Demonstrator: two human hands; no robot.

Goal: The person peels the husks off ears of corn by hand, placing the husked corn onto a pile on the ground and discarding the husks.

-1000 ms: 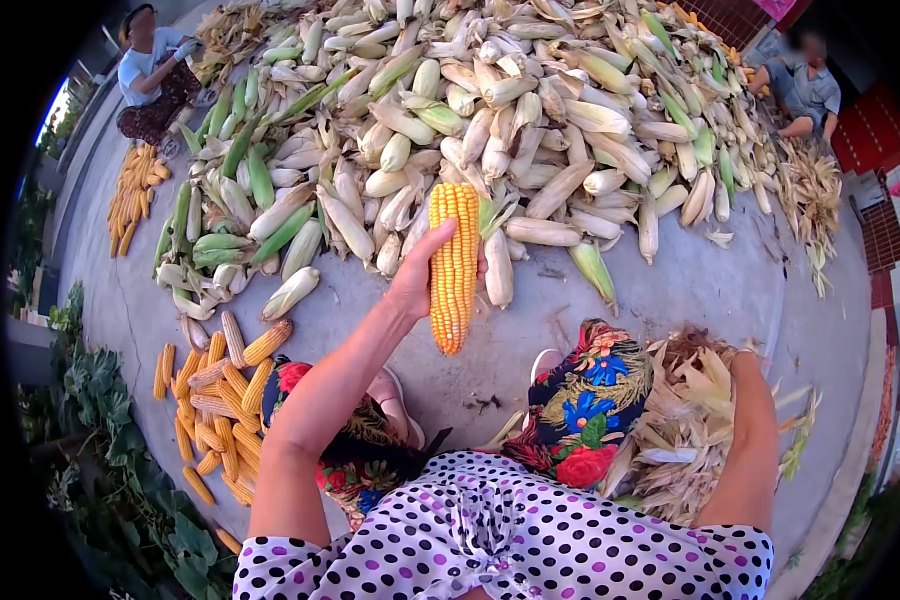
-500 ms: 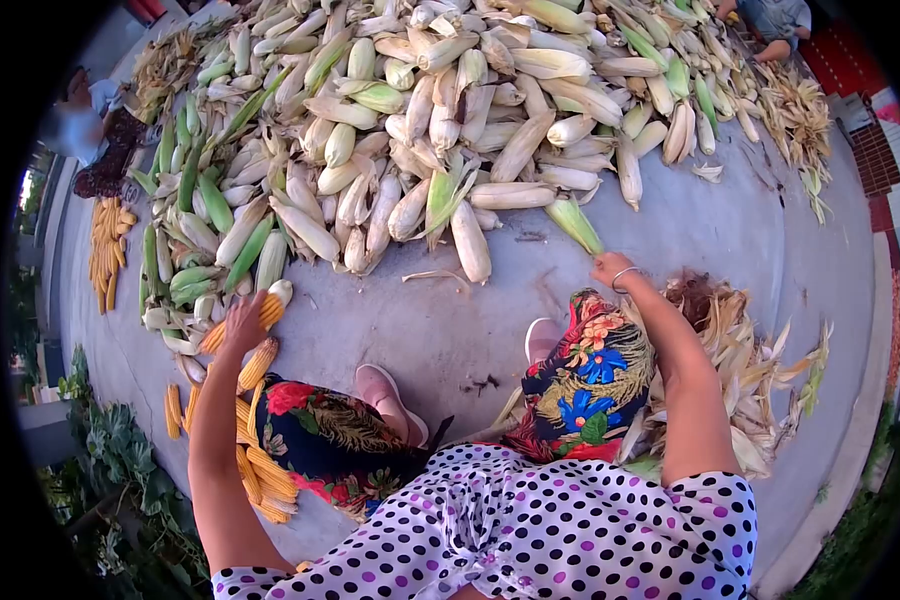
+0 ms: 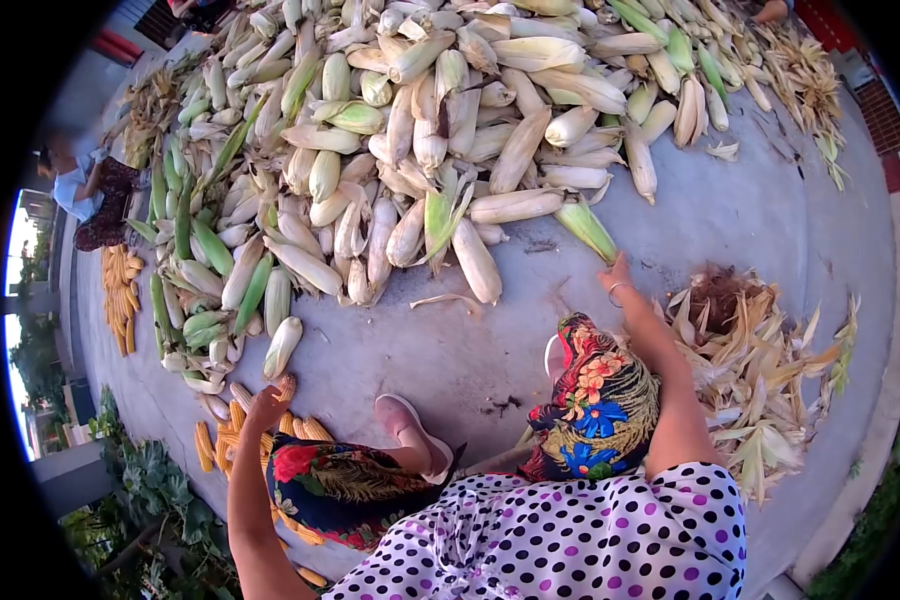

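A grey concrete floor (image 3: 400,355) spreads beneath everything. A big heap of corn ears in pale and green husks (image 3: 410,130) fills the upper middle of the frame. I sit with my knees apart, in a black-and-purple polka-dot top (image 3: 560,520) at the bottom and dark floral trousers (image 3: 345,485) above it. Loose dry husks (image 3: 755,370) lie in a pile at the right. A person in a light blue top (image 3: 78,185) sits at the upper left, beside a row of bare yellow cobs (image 3: 118,290). Bare yellow cobs (image 3: 310,428) also lie at the lower left, by my knee. One pink shoe (image 3: 410,425) shows left of centre.

Right of centre, a green-husked ear (image 3: 587,230) slants down from the heap's edge; my right hand (image 3: 615,272) pinches its lower end, fingers closed. My left hand (image 3: 267,405) curls over a yellow cob (image 3: 287,385) above those by my knee; how firmly, I cannot tell. A thin bracelet (image 3: 618,287) circles my right wrist.
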